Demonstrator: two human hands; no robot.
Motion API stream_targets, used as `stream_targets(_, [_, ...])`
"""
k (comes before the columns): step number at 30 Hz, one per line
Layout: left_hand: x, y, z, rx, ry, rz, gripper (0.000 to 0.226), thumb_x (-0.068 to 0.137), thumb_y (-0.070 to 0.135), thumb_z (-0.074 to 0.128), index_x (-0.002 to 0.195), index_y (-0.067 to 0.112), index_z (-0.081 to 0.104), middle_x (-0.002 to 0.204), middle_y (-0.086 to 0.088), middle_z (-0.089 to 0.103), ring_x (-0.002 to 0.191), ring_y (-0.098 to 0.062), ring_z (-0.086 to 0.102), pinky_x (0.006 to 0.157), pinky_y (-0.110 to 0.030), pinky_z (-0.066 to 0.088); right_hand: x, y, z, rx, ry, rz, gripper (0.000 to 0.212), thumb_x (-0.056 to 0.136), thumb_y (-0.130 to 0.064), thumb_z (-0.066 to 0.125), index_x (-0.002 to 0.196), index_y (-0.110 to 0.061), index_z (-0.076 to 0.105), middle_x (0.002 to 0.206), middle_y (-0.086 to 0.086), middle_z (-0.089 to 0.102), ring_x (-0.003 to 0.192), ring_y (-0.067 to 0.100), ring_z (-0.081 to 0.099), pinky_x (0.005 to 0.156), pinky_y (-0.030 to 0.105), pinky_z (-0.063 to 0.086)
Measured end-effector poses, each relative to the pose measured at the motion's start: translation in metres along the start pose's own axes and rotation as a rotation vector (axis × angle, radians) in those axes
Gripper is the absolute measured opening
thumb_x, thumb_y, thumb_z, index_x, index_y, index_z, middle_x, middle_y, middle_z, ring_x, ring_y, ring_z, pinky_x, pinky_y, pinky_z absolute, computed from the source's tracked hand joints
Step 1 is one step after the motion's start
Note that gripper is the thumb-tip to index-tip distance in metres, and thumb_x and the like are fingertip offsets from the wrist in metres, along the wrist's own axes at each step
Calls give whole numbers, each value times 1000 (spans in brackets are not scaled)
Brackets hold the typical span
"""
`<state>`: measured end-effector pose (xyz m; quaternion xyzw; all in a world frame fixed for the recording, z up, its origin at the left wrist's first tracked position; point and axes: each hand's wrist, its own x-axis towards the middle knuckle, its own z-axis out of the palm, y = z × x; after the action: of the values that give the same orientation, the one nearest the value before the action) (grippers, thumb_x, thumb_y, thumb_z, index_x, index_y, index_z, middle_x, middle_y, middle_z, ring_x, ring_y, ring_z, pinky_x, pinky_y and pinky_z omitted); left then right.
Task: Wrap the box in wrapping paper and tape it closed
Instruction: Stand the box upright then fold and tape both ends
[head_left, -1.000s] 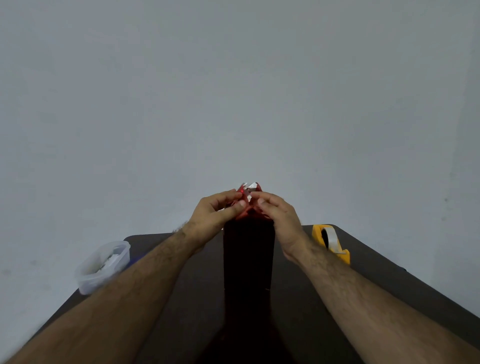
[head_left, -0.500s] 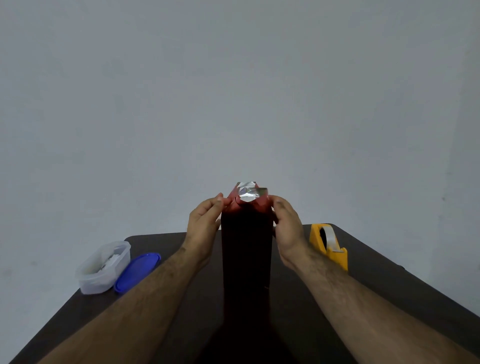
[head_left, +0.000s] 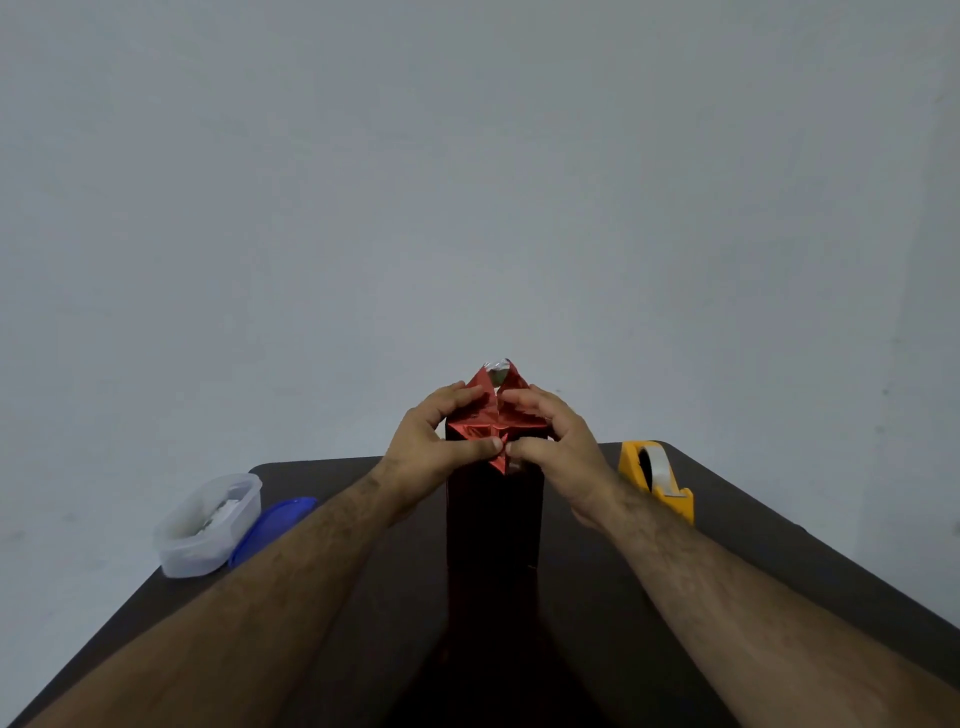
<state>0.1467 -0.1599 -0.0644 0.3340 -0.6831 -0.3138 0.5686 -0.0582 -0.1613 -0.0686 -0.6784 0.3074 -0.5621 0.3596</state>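
Note:
A tall box (head_left: 493, 525) stands upright on the dark table (head_left: 737, 561), its sides in deep shadow. Shiny red wrapping paper (head_left: 491, 402) is folded over its top end, and a far flap sticks up with its silver underside showing. My left hand (head_left: 434, 447) grips the top from the left, thumb pressing the near flap down. My right hand (head_left: 558, 447) does the same from the right, and both thumbs nearly meet at the front point of the paper. A yellow tape dispenser (head_left: 657, 480) stands right of the box.
A clear plastic tub (head_left: 208, 525) with white contents sits at the table's left edge, its blue lid (head_left: 272, 527) lying beside it. A plain grey wall fills the background. The table's far edge runs just behind the box.
My hands moved from the sides of the box top onto the paper. The side flaps are now folded in and the near flap is pressed down under my thumbs.

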Motion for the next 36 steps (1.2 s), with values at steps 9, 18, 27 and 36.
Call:
stream_targets(9, [10,13,-11,199,-65,-28,70,66,23,99,129,39,74,133,11,61,125,-4,61,113,-37,51,15,-9,4,28,73,21,25,102,-20,68,122,-33,76,127,-12,72,118,8,69,101,34,59])
stream_targets(18, [16,22,-16,114,-218,-132,89,72,8,96,147,38,59,140,6,63,123,-16,67,102,-36,59,25,-11,2,-67,-81,85,46,82,-35,80,127,-28,74,119,-7,76,111,11,72,105,43,58])
stream_targets(27, [25,19,-21,143,-224,-113,81,61,19,102,131,33,63,137,5,65,125,-15,66,100,-40,60,35,-11,-10,-75,-154,146,50,90,-23,79,138,-22,67,126,-5,70,116,13,68,98,29,55])
stream_targets(36, [29,22,-10,267,-177,6,50,74,29,97,121,30,80,140,16,64,131,2,57,114,-34,49,39,-11,-19,-20,-219,176,43,79,-30,72,122,-24,78,118,4,78,118,24,70,110,49,51])
